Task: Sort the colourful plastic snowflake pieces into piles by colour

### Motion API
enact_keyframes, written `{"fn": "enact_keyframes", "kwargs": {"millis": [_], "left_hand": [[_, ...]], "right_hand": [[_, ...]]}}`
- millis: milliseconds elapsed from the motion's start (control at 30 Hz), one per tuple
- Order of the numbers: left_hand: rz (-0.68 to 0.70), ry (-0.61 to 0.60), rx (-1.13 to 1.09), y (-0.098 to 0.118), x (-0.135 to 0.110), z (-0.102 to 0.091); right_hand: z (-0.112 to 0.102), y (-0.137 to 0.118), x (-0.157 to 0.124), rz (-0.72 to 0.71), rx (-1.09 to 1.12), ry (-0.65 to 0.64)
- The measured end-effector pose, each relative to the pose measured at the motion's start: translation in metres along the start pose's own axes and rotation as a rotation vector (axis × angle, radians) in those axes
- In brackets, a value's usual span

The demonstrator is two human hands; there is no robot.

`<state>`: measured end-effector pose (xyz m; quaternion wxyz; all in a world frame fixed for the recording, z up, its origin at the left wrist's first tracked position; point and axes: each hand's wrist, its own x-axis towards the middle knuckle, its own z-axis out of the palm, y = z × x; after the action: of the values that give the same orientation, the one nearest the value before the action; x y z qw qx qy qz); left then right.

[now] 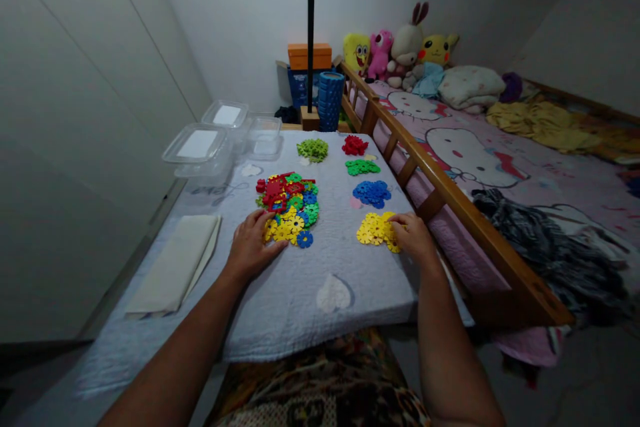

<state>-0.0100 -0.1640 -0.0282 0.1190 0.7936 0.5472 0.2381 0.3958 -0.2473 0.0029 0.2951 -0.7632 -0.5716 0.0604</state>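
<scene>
A mixed heap of plastic snowflake discs (295,200) in red, yellow, green and blue lies mid-table. My left hand (253,245) rests at its near left edge, thumb and fingers apart, touching yellow discs. My right hand (414,238) is at the right edge of a yellow disc pile (374,229), its fingertips pinched together on yellow discs; how many is hidden. Beyond that pile lie a blue disc pile (372,193), a green pile (363,167) and a red pile (355,145). A light green pile (313,150) sits at the back.
Clear plastic boxes (200,159) stand at the table's back left, with a folded pale cloth or sheet (175,265) nearer. A quilted cloth (320,327) covers the table. Along the right side runs a wooden bed rail (450,187). A black pole (311,33) rises behind.
</scene>
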Motion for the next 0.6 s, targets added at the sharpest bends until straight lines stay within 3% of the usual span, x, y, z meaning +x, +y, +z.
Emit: {"fn": "enact_keyframes", "kwargs": {"millis": [100,233,367,467,600], "left_hand": [[-0.002,-0.001,-0.001,-0.001,0.000,0.000],[-0.008,-0.007,-0.003,0.000,0.000,-0.001],[-0.010,-0.009,-0.003,0.001,0.000,0.000],[-0.002,0.001,-0.006,0.000,0.000,0.001],[0.021,-0.004,-0.039,-0.002,-0.001,-0.001]], "right_hand": [[0.002,-0.002,-0.001,0.020,-0.043,-0.025],[0.000,-0.010,0.000,0.042,-0.071,0.044],[0.006,-0.032,0.004,-0.022,-0.013,0.097],[0.020,-0.063,0.006,-0.160,0.061,0.011],[0.047,-0.107,0.005,-0.324,0.037,-0.212]]}}
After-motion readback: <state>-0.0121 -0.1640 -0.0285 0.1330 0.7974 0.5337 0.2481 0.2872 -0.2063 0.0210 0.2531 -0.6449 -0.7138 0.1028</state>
